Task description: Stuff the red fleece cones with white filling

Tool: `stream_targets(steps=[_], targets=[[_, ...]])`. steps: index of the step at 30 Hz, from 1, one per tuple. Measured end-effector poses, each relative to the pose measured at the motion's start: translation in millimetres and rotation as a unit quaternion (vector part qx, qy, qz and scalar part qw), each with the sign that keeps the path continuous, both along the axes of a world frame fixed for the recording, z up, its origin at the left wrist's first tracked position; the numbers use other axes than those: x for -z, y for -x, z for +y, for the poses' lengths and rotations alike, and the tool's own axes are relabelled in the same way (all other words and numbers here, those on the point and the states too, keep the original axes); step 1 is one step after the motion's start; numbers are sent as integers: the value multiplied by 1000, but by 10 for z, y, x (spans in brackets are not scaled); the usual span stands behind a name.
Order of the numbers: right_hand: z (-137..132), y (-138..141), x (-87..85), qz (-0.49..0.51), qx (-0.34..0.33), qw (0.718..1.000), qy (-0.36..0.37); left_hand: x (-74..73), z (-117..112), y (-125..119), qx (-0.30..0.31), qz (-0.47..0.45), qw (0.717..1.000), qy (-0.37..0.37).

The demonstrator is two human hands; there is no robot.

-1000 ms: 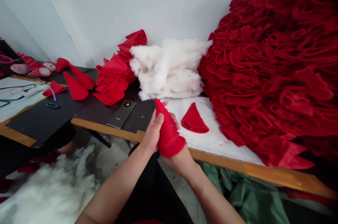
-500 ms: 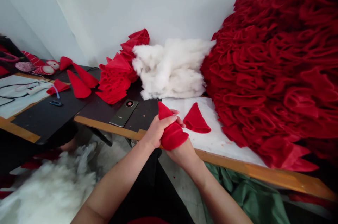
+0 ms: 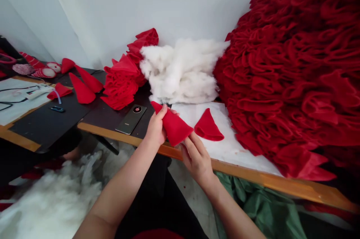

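A red felt cone hat (image 3: 176, 125) hangs at a slant over the table's front edge, tip to the upper left and wide hem to the lower right. My left hand (image 3: 157, 128) is closed around its narrow upper part, thumb on top. My right hand (image 3: 198, 158) is at the hem with fingers stretched toward the opening; its fingertips are hidden by the cloth. Another red cone hat (image 3: 208, 125) lies flat on the white sheet (image 3: 233, 152), just right of the held one.
White stuffing (image 3: 182, 74) is heaped behind my hands. A huge pile of red hats (image 3: 287, 81) fills the right side. A phone (image 3: 131, 119) lies to the left, near a red stack (image 3: 120, 85) and stuffed cones (image 3: 81, 89). More stuffing (image 3: 56, 197) sits at lower left.
My right hand has drawn back from inside the hat to its hem. The hat and my left hand have moved slightly up and to the left.
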State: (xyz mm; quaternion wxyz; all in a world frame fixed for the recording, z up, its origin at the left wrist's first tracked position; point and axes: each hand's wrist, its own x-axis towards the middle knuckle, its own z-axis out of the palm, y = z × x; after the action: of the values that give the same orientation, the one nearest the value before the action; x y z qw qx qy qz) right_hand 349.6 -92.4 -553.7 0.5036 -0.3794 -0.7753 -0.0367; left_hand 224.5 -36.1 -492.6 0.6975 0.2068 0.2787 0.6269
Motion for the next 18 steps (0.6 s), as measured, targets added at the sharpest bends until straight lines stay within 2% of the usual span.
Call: stream_targets(steps=[2, 4, 6, 9, 11, 13, 15, 16, 18], targets=[[-19, 38, -54, 23, 3, 1000, -6, 7, -5, -50, -15, 11, 1000, 21], [3, 61, -77, 71, -6, 997, 21, 13, -46, -94, -26, 23, 999, 34], [37, 60, -81, 145, -1, 987, 63, 16, -100, -102, -11, 29, 1000, 6], [52, 44, -94, 283, -8, 947, 153, 32, -156, -66, 66, 29, 994, -81], [34, 50, -112, 343, -42, 916, 203, 57, -162, -54, 77, 30, 992, -100], [11, 71, -120, 358, -91, 900, 231, 86, -148, -67, 42, 32, 995, -85], [1, 93, -102, 357, -120, 895, 237, 106, -135, -101, 18, 29, 997, -67], [4, 101, -84, 353, -115, 898, 235, 111, -135, -123, 16, 28, 997, -64], [20, 106, -38, 331, -56, 915, 222, 119, -157, -176, 32, 31, 997, -63]])
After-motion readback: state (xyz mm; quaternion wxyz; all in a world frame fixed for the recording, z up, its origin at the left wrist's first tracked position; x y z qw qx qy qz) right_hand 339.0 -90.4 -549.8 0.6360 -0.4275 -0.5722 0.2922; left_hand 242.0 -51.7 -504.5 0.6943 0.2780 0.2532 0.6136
